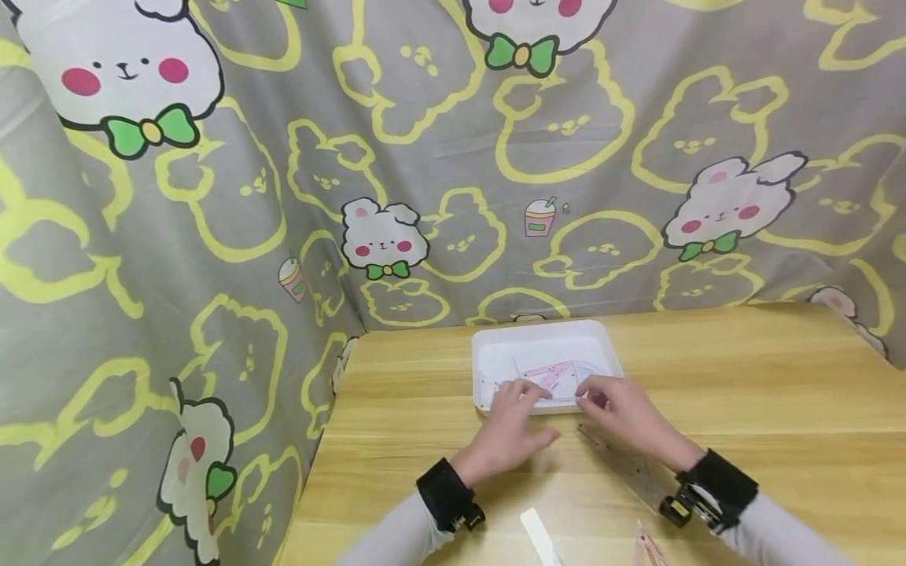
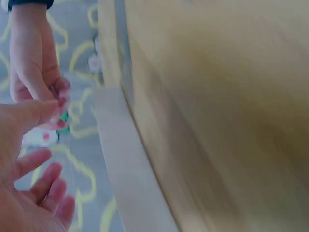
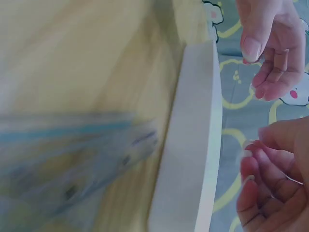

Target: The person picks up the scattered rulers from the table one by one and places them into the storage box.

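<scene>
My left hand (image 1: pixel 511 431) and right hand (image 1: pixel 623 415) hover with loose fingers at the near rim of the shallow white plastic tray (image 1: pixel 488 346), gripping nothing. Inside lie thin pink-printed clear plastic rulers (image 1: pixel 559 376): light, slippery, probably best pinched by an edge.

The table (image 1: pixel 743 377) looks like pale wood with a smooth, slightly shiny grain, the tray (image 1: pixel 488 346) is white matt plastic, the rulers (image 1: pixel 562 376) inside are clear glossy plastic, and the backdrop (image 1: pixel 212 196) is soft printed cloth
</scene>
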A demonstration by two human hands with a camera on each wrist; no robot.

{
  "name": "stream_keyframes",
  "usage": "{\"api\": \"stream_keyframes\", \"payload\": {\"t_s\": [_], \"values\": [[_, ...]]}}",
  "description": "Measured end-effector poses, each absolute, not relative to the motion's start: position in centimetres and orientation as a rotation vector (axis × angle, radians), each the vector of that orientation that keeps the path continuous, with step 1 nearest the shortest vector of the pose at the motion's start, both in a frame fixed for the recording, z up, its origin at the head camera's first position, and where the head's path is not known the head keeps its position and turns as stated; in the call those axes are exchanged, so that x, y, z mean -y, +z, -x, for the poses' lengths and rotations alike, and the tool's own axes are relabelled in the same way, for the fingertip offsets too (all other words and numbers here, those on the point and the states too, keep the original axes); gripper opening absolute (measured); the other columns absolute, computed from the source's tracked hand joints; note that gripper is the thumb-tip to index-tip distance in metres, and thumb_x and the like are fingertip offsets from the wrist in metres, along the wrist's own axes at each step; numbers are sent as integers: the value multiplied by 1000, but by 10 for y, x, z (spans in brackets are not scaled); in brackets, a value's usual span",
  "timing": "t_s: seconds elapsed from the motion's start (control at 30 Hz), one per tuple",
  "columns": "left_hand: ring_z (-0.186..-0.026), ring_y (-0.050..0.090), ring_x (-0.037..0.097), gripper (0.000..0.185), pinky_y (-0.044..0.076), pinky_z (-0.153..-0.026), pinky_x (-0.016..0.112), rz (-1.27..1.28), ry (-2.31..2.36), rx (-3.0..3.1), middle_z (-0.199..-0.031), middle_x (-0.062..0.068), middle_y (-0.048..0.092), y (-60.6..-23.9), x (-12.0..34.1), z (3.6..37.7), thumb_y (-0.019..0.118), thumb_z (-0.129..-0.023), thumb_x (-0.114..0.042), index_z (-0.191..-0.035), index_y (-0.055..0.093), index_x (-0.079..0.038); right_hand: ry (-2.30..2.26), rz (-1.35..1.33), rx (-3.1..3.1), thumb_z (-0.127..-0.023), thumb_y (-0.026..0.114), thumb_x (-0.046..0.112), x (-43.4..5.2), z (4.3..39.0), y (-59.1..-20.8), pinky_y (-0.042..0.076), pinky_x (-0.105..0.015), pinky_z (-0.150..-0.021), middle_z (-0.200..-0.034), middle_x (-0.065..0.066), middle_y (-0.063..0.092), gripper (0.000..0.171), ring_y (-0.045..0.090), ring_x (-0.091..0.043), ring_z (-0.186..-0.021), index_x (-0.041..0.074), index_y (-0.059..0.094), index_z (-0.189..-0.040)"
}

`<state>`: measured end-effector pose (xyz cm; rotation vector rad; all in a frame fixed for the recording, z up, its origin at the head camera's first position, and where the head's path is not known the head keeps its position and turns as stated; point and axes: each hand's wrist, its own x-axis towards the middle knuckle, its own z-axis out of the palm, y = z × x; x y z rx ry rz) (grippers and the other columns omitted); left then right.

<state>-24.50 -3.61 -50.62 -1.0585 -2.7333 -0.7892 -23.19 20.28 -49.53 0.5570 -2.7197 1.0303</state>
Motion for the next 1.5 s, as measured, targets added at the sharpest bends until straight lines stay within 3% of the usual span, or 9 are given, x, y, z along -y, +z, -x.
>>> {"api": "stream_keyframes", "payload": {"t_s": [0.2, 0.4, 0.53, 0.73, 0.87, 1.03, 1.27, 1.5], "values": [[-115, 48, 9, 60, 38, -99, 19, 1340, -639, 2808, -128, -4, 57, -514, -7, 236, 80, -91, -47, -140, 61, -18, 1002, -488, 2874, -88, 83, 19, -240, 200, -504, 54, -27, -68, -87, 6, 68, 25, 61, -7, -78, 4, 73, -105], [-122, 45, 8, 68, 34, -106, 25, 1483, -369, 2840, -136, -7, 55, -528, -39, 233, 79, -85, -62, -139, 62, -25, 908, -430, 3010, -77, 91, 44, -264, 172, -525, 48, -27, -68, -91, 5, 62, 53, 54, -8, -80, 7, 71, -109], [-121, 42, 9, 63, 33, -100, 25, 1512, -287, 2844, -136, -8, 54, -535, -51, 232, 78, -85, -63, -136, 64, -28, 811, -421, 2982, -69, 93, 52, -268, 158, -536, 44, -28, -69, -92, 7, 58, 60, 49, -9, -81, 11, 71, -106], [-109, 40, 7, 34, 26, -90, 27, 1452, -376, 2929, -115, -14, 55, -539, -54, 236, 80, -88, -54, -110, 70, -30, 859, -392, 2942, -71, 95, 42, -264, 153, -545, 37, -26, -65, -86, 8, 51, 48, 42, -7, -77, 15, 67, -99], [-102, 39, 5, 31, 24, -85, 28, 1425, -404, 2959, -96, -17, 51, -539, -57, 237, 81, -85, -55, -97, 67, -30, 969, -371, 2960, -75, 93, 34, -264, 153, -545, 35, -24, -61, -78, 9, 50, 38, 41, -2, -70, 17, 64, -92], [-93, 37, 3, 32, 23, -82, 27, 1420, -410, 2960, -88, -19, 49, -540, -59, 237, 83, -83, -55, -94, 67, -30, 1042, -364, 2994, -79, 90, 31, -266, 154, -543, 35, -23, -58, -72, 12, 51, 32, 41, 0, -64, 19, 62, -86], [-82, 42, -3, 31, 23, -80, 24, 1467, -528, 2904, -77, -23, 56, -540, -59, 238, 87, -82, -48, -91, 66, -27, 1086, -416, 2988, -82, 89, 29, -267, 156, -542, 36, -22, -58, -70, 14, 52, 30, 43, 1, -63, 19, 61, -84], [-76, 46, -9, 27, 25, -85, 22, 1486, -587, 2887, -72, -26, 58, -540, -53, 236, 83, -86, -47, -90, 64, -28, 1251, -582, 2930, -86, 85, 24, -270, 160, -541, 41, -22, -58, -70, 16, 58, 22, 50, 2, -63, 20, 63, -85]]}}
